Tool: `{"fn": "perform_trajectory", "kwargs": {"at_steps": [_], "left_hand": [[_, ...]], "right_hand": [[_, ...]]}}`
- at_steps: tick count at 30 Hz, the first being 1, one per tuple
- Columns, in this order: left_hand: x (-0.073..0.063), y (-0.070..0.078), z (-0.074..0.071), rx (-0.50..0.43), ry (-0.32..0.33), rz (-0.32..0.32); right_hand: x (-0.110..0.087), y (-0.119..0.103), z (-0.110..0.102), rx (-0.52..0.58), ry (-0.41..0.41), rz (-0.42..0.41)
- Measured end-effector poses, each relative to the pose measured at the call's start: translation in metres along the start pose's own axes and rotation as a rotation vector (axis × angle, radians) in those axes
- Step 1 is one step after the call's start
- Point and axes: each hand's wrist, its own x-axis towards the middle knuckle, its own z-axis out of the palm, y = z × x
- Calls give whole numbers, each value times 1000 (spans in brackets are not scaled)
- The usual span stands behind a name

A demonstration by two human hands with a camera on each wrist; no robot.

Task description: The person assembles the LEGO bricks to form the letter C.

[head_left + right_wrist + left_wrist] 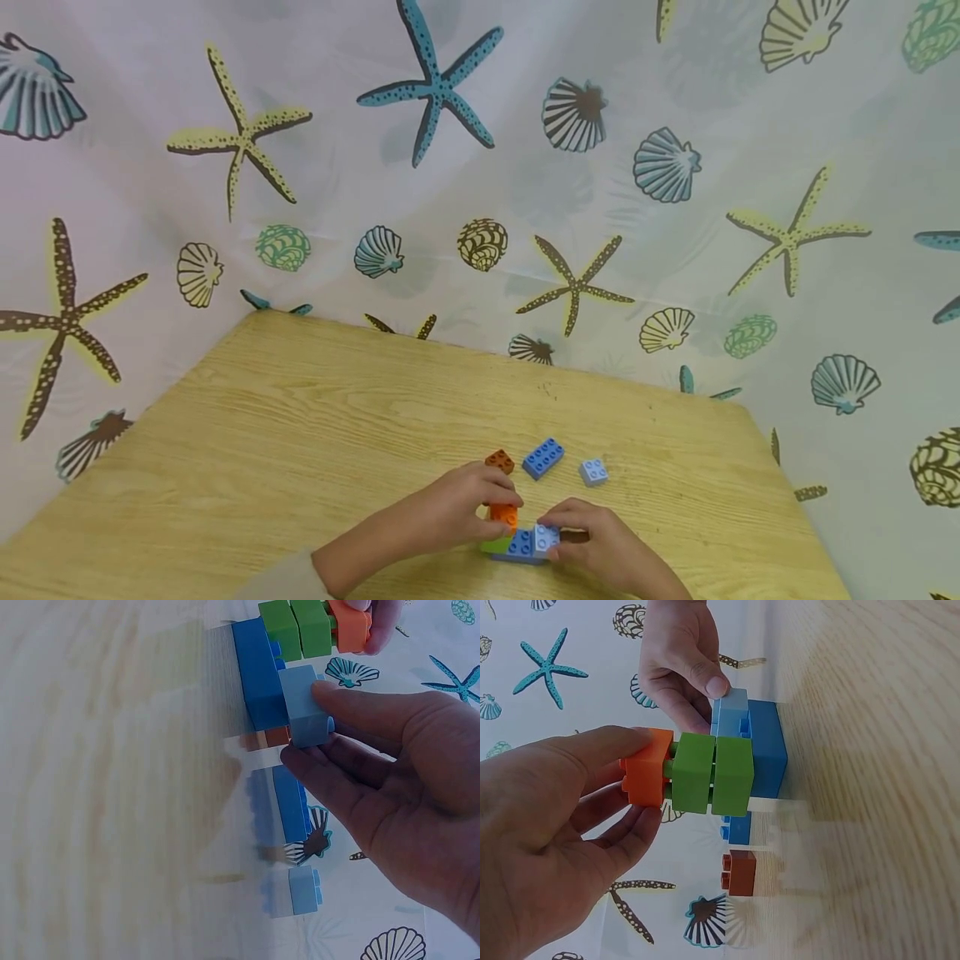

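My left hand [461, 504] pinches an orange toy building brick [649, 766] between thumb and fingers. Below it, two green bricks [733, 776] are stacked at the left end of a long blue brick [519, 546]. Green studs show in a narrow gap under the orange brick. At the blue brick's right end, my right hand [603, 537] holds a light blue brick [304, 705] by its sides, thumb on one face and fingertips on the opposite one. The light blue brick's underside sits right at the blue brick's studs.
Behind the stack lie a reddish-brown brick [499, 461], another blue brick [543, 457] and a second light blue brick [593, 472]. All stand on the wood-grain table [337, 417]. A white curtain [330, 183] with shells and starfish hangs around the table's far sides.
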Motion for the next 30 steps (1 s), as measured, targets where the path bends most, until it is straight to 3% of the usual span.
{"fn": "perform_trajectory", "kwargs": {"at_steps": [3,10,17,25,30], "left_hand": [[0,0,0,2,-1,7],[-3,-2,-3,-55,-19,-70],[-1,-2,-3,-71,-24,-46],[2,2,-4,8,-19,-4],[4,1,-9,8,-30,-22]], "right_hand": [[0,0,0,2,1,2],[1,1,0,36,1,-4],[1,3,0,40,4,-10],[0,5,0,50,4,-8],[0,4,1,43,3,14]]}}
